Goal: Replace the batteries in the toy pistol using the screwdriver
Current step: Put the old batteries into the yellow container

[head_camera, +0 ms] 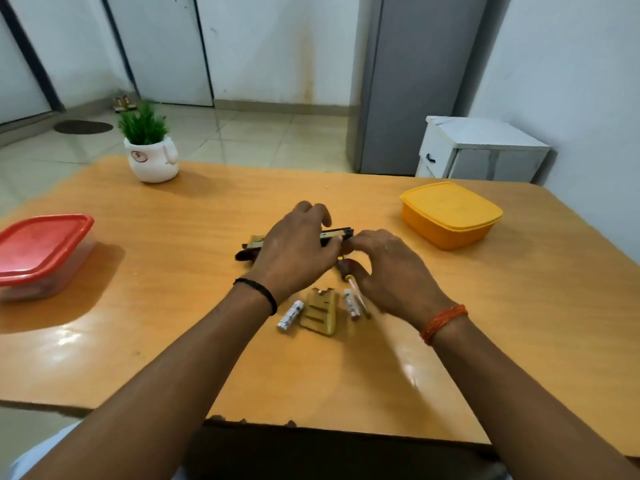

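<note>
A black and gold toy pistol (341,233) lies on the wooden table (173,271) at the centre. My left hand (294,251) lies over its middle, fingers curled round the body. My right hand (384,268) sits at the pistol's right end, fingertips pinched together there; what they hold is hidden. The screwdriver (349,277), dark handle and clear shaft part, lies on the table under my right hand. A gold battery cover (320,311) lies nearer me, with one white battery (290,315) to its left and another battery (350,303) to its right.
A red-lidded clear box (41,251) stands at the table's left edge. A yellow lidded box (448,213) stands at the right. A white pot with a green plant (150,154) is at the far left. A white cabinet (481,147) stands beyond the table.
</note>
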